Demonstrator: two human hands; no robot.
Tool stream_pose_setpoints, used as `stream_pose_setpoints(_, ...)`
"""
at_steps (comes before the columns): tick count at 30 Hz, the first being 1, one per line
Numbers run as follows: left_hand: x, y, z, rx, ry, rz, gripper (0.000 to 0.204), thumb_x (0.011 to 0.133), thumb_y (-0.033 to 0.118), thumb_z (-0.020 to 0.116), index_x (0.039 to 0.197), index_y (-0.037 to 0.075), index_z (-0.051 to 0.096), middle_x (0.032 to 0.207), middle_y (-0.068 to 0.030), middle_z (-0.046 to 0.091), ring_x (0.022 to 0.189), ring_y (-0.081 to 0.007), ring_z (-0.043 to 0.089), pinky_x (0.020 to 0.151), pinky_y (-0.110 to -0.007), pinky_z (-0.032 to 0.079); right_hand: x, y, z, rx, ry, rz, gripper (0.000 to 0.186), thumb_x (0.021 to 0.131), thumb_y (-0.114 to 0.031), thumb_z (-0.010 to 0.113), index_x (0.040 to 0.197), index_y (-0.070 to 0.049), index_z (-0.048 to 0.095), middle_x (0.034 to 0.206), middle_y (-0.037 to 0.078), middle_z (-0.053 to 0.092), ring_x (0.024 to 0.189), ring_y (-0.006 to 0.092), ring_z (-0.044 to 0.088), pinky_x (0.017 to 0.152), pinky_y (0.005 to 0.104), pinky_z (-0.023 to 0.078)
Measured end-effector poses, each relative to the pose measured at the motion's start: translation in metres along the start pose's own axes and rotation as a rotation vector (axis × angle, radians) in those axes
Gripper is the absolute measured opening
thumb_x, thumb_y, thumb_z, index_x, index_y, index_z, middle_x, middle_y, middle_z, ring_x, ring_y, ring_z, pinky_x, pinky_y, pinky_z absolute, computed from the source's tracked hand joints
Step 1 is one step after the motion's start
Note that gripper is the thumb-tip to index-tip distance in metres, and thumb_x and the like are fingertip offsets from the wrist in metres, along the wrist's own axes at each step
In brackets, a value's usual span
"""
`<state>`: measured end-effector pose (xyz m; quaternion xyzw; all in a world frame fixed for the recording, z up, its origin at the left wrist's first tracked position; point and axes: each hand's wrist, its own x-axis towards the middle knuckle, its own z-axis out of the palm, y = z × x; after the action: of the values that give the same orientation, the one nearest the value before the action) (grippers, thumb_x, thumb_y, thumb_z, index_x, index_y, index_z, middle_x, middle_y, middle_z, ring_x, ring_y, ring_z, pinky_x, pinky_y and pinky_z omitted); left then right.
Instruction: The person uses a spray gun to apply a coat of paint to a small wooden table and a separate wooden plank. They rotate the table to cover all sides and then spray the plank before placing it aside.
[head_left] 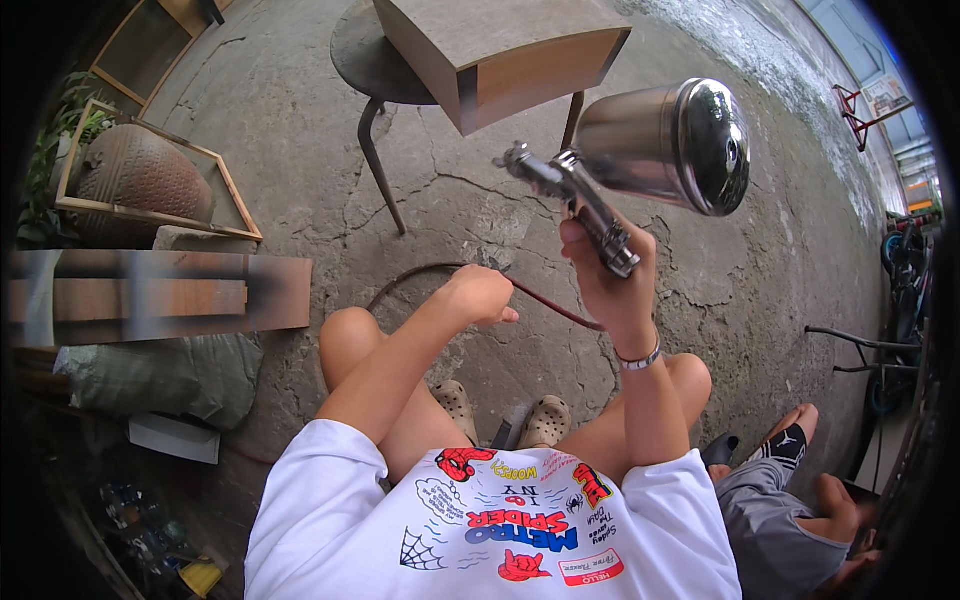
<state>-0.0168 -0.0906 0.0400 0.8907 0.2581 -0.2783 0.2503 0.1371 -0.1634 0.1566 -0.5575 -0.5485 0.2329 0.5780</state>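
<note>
My right hand (617,275) is raised and closed around the handle of a metal spray gun (575,190). The gun's nozzle points left, and a large shiny metal paint cup (660,140) is attached to it, tilted sideways. Lower and to the left, my left hand (480,295) is closed on a dark red hose (545,300), which curves out on both sides of it. The fingertips of that hand are partly hidden. Ahead of both hands, a wooden box (540,85) with dark edges rests on a round dark stool (375,60).
Wooden boards (160,298) lie at the left above a grey sack (205,375). Behind them stand a large clay pot (145,175) and a thin wooden frame (235,205). At the lower right sits another person (770,510). Bikes (895,290) stand along the right edge.
</note>
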Motion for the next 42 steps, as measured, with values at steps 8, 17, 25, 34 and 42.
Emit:
stream_pose_setpoints(8,0.000,-0.001,0.000,-0.006,-0.025,-0.022,0.057,0.096,0.055,0.062,0.093,-0.001,0.075,0.098,-0.0180,0.075,0.099,-0.0332,0.072,0.089,-0.045,0.055,0.002,-0.016,0.000,-0.046,-0.139,-0.046,0.017,0.084,-0.011,0.081,0.093,0.000,0.071,0.068,0.010,0.062,0.057,0.0185,0.057,0.058,0.0297,0.046)
stream_pose_setpoints(17,-0.001,0.002,-0.001,-0.005,-0.071,-0.022,0.052,0.097,0.050,0.061,0.109,0.001,0.071,0.102,-0.0185,0.073,0.104,-0.0360,0.069,0.091,-0.048,0.053,0.035,0.019,-0.028,-0.190,0.172,0.085,0.026,0.095,-0.024,0.075,0.093,0.002,0.074,0.062,0.000,0.062,0.056,0.0041,0.053,0.050,0.0233,0.040)
stream_pose_setpoints(25,0.005,-0.010,0.021,0.006,0.072,0.036,0.057,0.095,0.054,0.064,0.091,-0.001,0.075,0.091,-0.0190,0.075,0.092,-0.0354,0.073,0.081,-0.046,0.057,0.070,0.059,-0.056,-0.281,0.337,0.082,0.036,0.096,-0.035,0.074,0.087,0.000,0.075,0.061,0.003,0.067,0.056,0.0070,0.062,0.052,0.0243,0.044)
stream_pose_setpoints(34,-0.005,-0.006,0.008,-0.010,-0.020,0.019,0.053,0.096,0.050,0.062,0.110,0.000,0.071,0.101,-0.0198,0.073,0.102,-0.0374,0.069,0.089,-0.049,0.053,0.099,0.061,-0.078,-0.377,0.545,0.133,0.043,0.097,-0.041,0.072,0.082,-0.001,0.074,0.058,0.001,0.064,0.044,0.0079,0.056,0.040,0.0267,0.039)
stream_pose_setpoints(42,-0.006,-0.006,0.003,0.006,-0.029,0.010,0.053,0.096,0.051,0.062,0.108,0.000,0.070,0.101,-0.0192,0.073,0.103,-0.0372,0.069,0.089,-0.049,0.053,0.062,0.041,-0.056,-0.171,0.365,0.139,0.040,0.096,-0.042,0.073,0.092,-0.001,0.076,0.065,0.001,0.067,0.056,0.0063,0.062,0.050,0.0233,0.041)
